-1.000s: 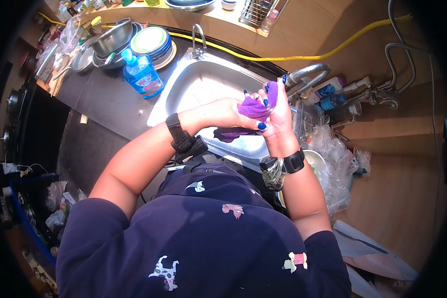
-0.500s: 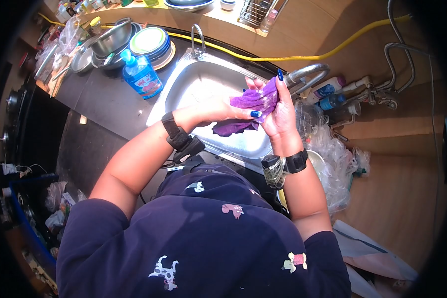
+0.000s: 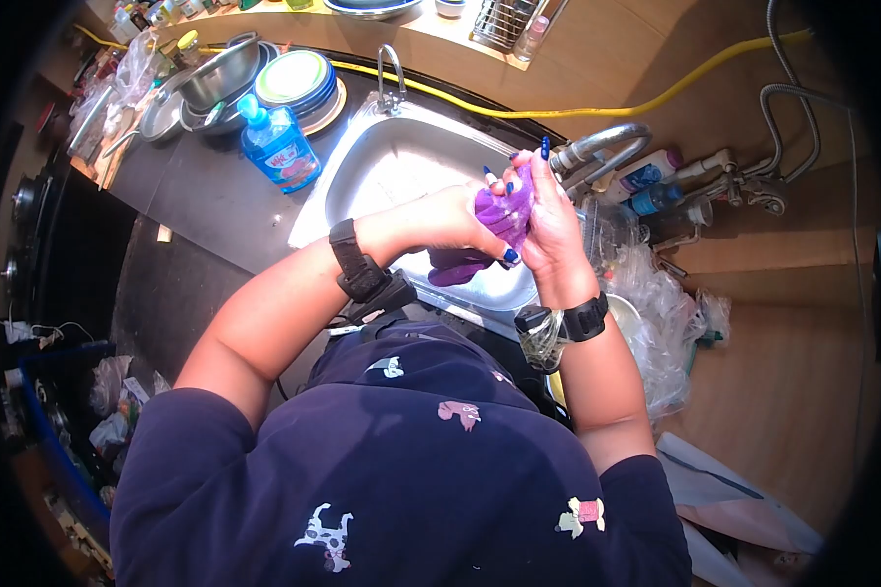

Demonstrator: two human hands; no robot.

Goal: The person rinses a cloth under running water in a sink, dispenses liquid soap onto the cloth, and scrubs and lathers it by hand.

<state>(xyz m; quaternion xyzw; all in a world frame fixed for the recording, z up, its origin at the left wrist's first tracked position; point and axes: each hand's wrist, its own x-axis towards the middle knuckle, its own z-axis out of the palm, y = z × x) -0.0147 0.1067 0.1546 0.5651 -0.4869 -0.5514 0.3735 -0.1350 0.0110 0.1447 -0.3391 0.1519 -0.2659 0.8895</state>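
A bunched purple fabric cloth [image 3: 502,217] is gripped between two wet hands above the rectangular stainless-steel sink [image 3: 357,181].
The left hand's [image 3: 448,217] fingers are clamped on the cloth; the right hand's [image 3: 555,233] fingers curl around it, thumb raised. Its loose end hangs toward the sink's near edge; a blue plastic bottle [image 3: 282,155] stands on the black desk [image 3: 201,186] beside the sink's left edge.

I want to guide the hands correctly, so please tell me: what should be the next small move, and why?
Probably the left hand should gather up the hanging end of the purple cloth: one part is bunched between it and the right hand, while the rest hangs loose below, over the sink.
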